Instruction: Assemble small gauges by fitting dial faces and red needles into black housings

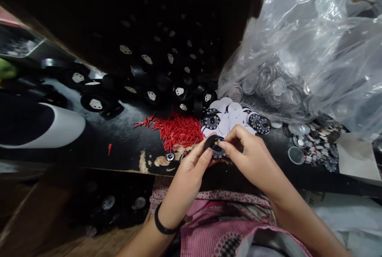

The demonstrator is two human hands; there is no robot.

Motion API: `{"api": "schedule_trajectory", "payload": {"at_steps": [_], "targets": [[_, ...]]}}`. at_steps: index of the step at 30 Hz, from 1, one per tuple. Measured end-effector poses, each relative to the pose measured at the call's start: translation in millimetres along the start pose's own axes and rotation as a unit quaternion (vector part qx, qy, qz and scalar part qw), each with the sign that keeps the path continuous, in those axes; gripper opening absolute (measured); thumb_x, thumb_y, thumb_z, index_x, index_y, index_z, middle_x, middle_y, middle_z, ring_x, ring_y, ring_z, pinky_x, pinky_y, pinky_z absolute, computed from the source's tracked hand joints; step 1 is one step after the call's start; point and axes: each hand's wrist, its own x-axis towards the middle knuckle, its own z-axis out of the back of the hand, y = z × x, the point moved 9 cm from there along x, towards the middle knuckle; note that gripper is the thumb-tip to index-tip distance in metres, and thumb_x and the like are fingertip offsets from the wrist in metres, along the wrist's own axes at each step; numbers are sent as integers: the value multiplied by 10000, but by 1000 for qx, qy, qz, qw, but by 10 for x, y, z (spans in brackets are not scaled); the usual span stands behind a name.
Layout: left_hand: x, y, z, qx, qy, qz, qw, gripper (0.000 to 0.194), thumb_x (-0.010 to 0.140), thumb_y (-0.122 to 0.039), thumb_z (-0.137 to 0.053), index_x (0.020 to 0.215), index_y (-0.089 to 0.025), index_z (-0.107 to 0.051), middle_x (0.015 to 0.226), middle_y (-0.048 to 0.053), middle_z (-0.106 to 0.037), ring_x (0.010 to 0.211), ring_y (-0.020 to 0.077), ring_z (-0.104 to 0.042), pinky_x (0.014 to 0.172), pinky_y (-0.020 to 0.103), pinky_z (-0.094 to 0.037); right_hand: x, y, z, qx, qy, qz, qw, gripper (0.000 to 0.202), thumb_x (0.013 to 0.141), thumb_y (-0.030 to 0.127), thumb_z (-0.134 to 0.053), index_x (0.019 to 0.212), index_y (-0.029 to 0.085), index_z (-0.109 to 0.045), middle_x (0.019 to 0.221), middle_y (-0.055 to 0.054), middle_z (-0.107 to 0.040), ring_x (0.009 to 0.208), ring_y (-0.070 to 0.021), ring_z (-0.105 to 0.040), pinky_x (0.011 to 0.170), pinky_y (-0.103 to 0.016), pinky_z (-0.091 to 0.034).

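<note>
My left hand (192,163) is closed around a round black housing (210,141), its thumb on the near rim. On the housing lies a black dial disc (219,152) with white markings and a small yellow patch. My right hand (250,151) pinches at the disc's upper right edge, thumb and forefinger touching it. Just beyond my hands are a pile of dial discs (234,115), some white side up and some black side up, and a heap of small red pointers (180,131).
Many black housings (152,96) with white plates fill the dark shelf behind. A plastic bag (277,86) of clear round covers stands at right, beside small mixed parts (320,151) and a white box (359,157). A white cylinder (67,125) lies at left on the black bench (119,159).
</note>
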Motion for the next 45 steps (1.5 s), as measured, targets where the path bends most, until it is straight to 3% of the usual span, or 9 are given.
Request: {"api": "schedule_trajectory", "payload": {"at_steps": [6,15,22,27,30,33,37,40,45], "targets": [[12,0,-31,39,50,24,998,336,900,-413,-583,1219,-332,-647,1327,-14,-610,1209,213,-574,946,303,-548,36,20,-28,-46,42,9,998,121,898,234,-581,793,207,-527,719,50,-609,654,-105,-550,599,-232,-385],[23,-23,-57,105,73,13,992,395,907,-426,-563,1285,-317,-603,1352,-5,-593,1182,206,-582,939,302,-545,-17,92,-31,-96,58,21,994,133,900,210,-579,779,196,-525,751,28,-616,678,-110,-551,613,-235,-375],[-43,81,-53,48,54,21,997,391,870,-377,-622,1246,-269,-609,1309,24,-620,1170,209,-594,995,332,-500,-44,-82,-38,-56,18,-32,998,90,857,239,-606,859,201,-525,795,8,-614,669,-126,-555,610,-252,-415],[-180,153,15,98,26,24,995,318,837,-251,-634,1154,-234,-636,1190,40,-677,1092,196,-633,1005,333,-478,-271,-101,-225,13,92,-17,996,193,863,104,-503,1021,213,-519,971,-20,-640,852,-142,-610,752,-271,-467],[-199,129,128,104,-3,16,994,316,824,-241,-646,1139,-226,-642,1175,42,-678,1109,201,-624,996,324,-483,-252,-64,-256,5,109,13,994,195,892,128,-510,1058,216,-560,1021,-26,-666,906,-149,-621,793,-279,-463],[-151,75,254,36,-46,6,998,321,850,-284,-637,1168,-244,-622,1200,33,-661,1149,204,-602,996,333,-491,-34,-66,-202,-140,55,36,988,126,922,207,-516,956,192,-636,932,-45,-690,888,-202,-625,815,-353,-430],[-69,-3,290,-75,-82,-8,994,262,869,-303,-616,1115,-214,-630,1185,51,-662,1134,225,-608,982,385,-509,251,-69,-220,-376,-6,37,926,193,920,251,-493,871,141,-644,898,-114,-675,864,-291,-616,794,-442,-369],[-44,-49,258,-111,-101,-22,988,252,869,-295,-610,1099,-192,-626,1150,68,-679,1125,236,-619,989,405,-505,307,-69,-279,-392,0,39,919,197,918,245,-475,839,140,-622,871,-110,-669,825,-275,-612,767,-415,-351],[-13,-104,162,-115,-100,-50,987,275,874,-302,-602,1138,-229,-613,1230,42,-665,1207,218,-582,1065,376,-445,187,30,-260,-280,-16,86,956,119,897,242,-543,817,169,-592,850,-56,-661,808,-211,-590,758,-348,-327]]}}
